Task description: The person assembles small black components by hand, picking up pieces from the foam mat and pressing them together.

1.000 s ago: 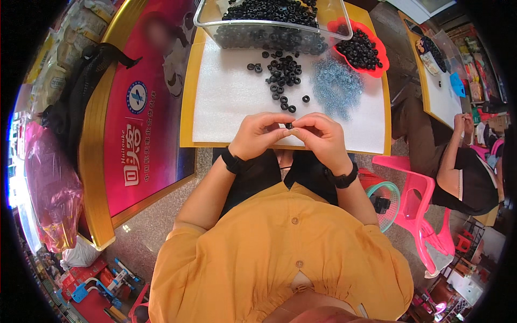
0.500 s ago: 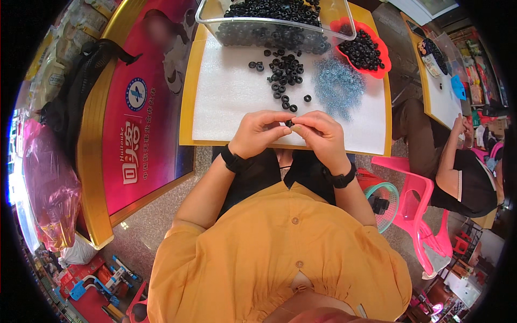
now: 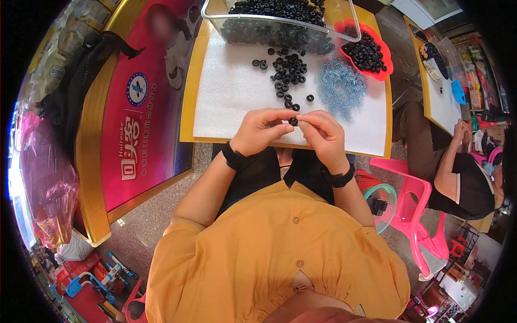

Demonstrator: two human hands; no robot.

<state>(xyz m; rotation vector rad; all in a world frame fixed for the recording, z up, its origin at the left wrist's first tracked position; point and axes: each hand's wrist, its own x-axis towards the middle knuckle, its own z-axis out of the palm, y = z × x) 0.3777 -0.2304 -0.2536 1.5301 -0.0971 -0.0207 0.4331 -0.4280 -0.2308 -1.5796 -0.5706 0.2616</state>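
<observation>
Your left hand (image 3: 259, 129) pinched one black ring (image 3: 293, 121) above frame centre; your right hand (image 3: 326, 134) met it, grip unclear. Loose rings (image 3: 294, 79), upper centre, seemed yet unworked.

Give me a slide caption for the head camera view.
Left hand pinching a small black piece, right hand beside it, with loose black rings and a red bowl beyond.

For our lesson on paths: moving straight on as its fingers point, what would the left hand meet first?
Probably the right hand, just past the small black ring at the tips of the left hand; depth is unclear.
</observation>
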